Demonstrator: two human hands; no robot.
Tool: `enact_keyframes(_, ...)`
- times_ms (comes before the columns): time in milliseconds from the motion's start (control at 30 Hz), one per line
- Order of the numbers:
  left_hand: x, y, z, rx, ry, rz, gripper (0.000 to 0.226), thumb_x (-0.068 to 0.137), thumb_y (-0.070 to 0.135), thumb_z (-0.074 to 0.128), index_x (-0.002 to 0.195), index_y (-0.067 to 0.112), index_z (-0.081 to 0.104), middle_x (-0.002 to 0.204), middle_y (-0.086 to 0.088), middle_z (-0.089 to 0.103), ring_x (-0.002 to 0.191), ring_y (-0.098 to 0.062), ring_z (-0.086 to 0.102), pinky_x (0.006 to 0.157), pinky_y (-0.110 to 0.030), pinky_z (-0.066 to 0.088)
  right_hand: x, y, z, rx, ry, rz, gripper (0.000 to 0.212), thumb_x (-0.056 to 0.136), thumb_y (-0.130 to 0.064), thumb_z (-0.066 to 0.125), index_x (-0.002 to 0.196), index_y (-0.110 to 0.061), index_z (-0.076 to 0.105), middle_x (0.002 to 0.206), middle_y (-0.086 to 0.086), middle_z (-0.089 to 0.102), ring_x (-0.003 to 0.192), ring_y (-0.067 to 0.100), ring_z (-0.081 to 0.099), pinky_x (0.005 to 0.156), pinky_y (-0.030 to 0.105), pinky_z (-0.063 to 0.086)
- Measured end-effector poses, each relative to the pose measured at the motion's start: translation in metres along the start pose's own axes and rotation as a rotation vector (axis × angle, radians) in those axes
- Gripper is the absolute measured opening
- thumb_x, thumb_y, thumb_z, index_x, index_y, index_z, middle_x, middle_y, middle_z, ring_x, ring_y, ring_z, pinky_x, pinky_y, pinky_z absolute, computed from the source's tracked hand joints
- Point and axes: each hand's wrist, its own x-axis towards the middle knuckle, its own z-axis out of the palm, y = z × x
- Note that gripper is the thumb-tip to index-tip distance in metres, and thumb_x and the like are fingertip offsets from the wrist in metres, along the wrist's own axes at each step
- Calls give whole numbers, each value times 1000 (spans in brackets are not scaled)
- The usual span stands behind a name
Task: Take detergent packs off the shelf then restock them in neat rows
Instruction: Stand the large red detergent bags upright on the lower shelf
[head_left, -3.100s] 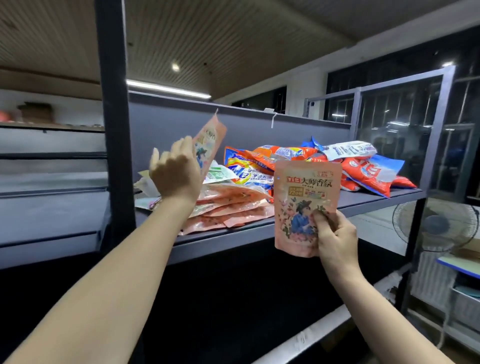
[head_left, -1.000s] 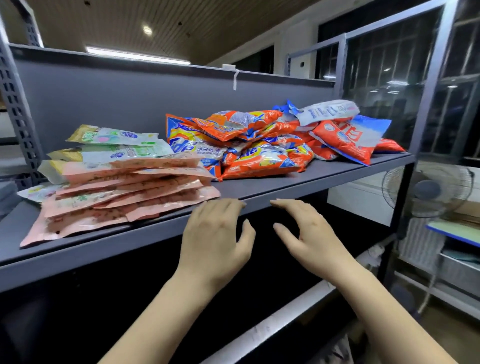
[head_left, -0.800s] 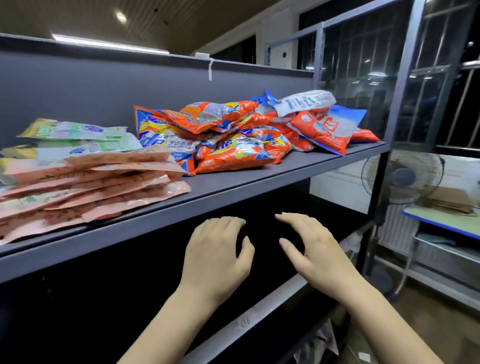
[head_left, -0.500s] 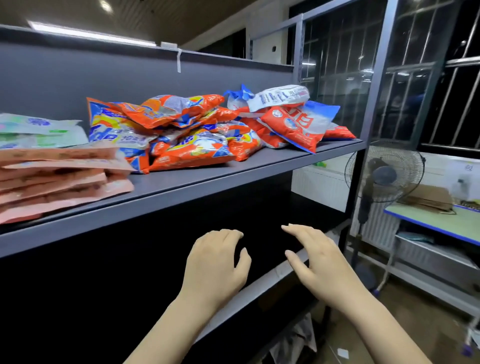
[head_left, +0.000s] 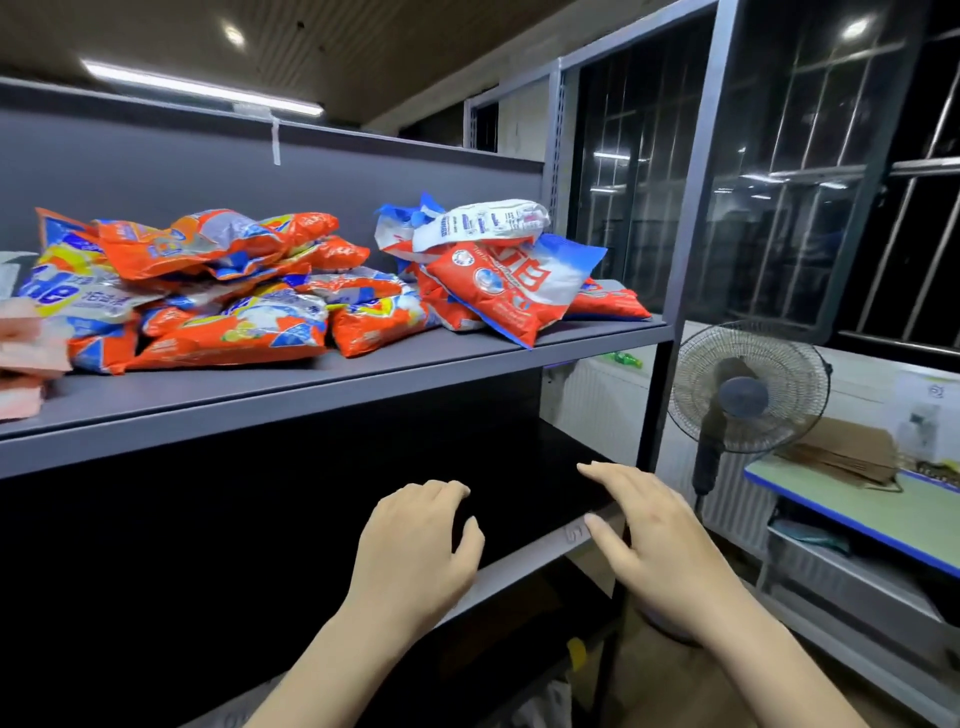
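Both hands empty, held out low in front of the dark gap under the shelf (head_left: 363, 379). Left hand (head_left: 415, 556) relaxed, fingers loosely bent, grasping nothing. Right hand (head_left: 649, 551) spread flat, fingers straight, also grasping nothing, hanging near the front edge of the lower shelf (head_left: 524, 566) without clear contact.

Up on the shelf, well above the hands: a loose heap of orange detergent packs (head_left: 208, 296) on the left and middle, tumbled over one another rather than rowed. Just right of it, touching, a smaller pile of red-and-white detergent packs (head_left: 509, 286), topped by a white pack (head_left: 483, 223) lying on its side. At the far left edge, cut off by the frame, a stack of pink packs (head_left: 21, 348), somewhat blurred, possibly lying flat.

Off to the right, beyond the shelf post: a standing fan (head_left: 748, 389), and a green-topped bench (head_left: 852, 504) carrying flattened cardboard (head_left: 841, 452).
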Motion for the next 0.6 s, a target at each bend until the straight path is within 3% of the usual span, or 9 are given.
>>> enact_keyframes(200,34,25,16,20,1,12,45,84,42,36,117,24,61,110,12,65,103,-10,59,88,-24,41,22,44,-11,0,14,-22,47,96,-33,47,141,-33,35,141,-20,39,132,-1,30,108,20,17)
enact_keyframes(367,79,27,26,81,49,14,42,82,39,41,110,20,66,103,5,69,95,-17,63,84,-32,47,58,67,-16,-9,36,-48,47,96,-32,48,141,-31,36,140,-18,40,131,2,32,110,23,18)
enact_keyframes(467,113,26,27,127,94,27,48,80,43,34,108,19,65,101,3,69,93,-20,62,82,-33,46,88,80,-17,-12,63,-77,46,94,-29,52,139,-28,41,137,-14,45,129,5,37,108,21,20)
enact_keyframes(600,166,20,23,143,104,0,54,79,44,30,116,17,60,112,2,65,104,-20,57,87,-33,40,138,95,-22,-1,91,-100,47,91,-28,56,137,-25,45,136,-10,48,129,11,41,110,29,29)
